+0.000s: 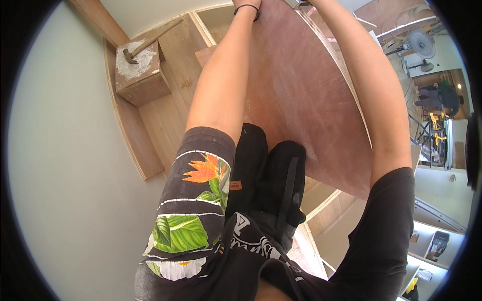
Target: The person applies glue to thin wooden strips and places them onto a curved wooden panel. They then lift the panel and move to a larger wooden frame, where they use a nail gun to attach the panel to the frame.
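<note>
Both my arms stretch forward over a large reddish-brown wooden board (301, 95) with a curved, pale edge. My left hand (246, 3), with a dark band round its wrist, is by the board's far left side. The top of the view cuts off its fingers. My right hand (315, 2) lies near the curved edge, also cut off. A small shiny piece (299, 4) shows beside it, but I cannot make out whether it is held. My knees, in black trousers (251, 150), rest on or against the board.
A claw hammer (132, 55) lies on a dusty wooden box (140, 88) at the left, beside a pale wall (65, 150). Open framing (331, 205) shows below the board. Far right are a fan (420, 43), yellow tools (438, 130), shelves (427, 261) and a bending person (439, 98).
</note>
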{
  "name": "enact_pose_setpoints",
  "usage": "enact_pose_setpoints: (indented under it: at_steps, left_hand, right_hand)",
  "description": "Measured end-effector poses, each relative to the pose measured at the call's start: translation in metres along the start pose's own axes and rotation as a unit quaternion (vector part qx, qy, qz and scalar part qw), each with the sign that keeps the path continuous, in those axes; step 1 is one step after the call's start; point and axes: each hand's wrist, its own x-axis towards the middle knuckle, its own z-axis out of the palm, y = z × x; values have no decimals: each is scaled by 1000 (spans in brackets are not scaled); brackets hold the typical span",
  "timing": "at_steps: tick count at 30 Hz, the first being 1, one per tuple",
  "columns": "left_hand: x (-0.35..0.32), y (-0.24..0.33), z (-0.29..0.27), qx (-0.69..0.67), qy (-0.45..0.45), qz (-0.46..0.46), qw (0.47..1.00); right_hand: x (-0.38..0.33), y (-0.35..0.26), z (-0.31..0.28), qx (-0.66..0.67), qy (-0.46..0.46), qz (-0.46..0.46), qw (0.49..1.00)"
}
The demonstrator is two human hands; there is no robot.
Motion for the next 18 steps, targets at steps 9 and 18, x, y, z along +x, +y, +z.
enact_pose_setpoints:
  at_steps: [9, 18]
  left_hand:
    - [2, 18, -11, -84, -7, -81, 993]
    - [-1, 26, -18, -116, 41, -144, 982]
  right_hand:
    - [-59, -11, -30, -19, -9, 21, 1000]
    - [-191, -13, -100, 2, -74, 82, 994]
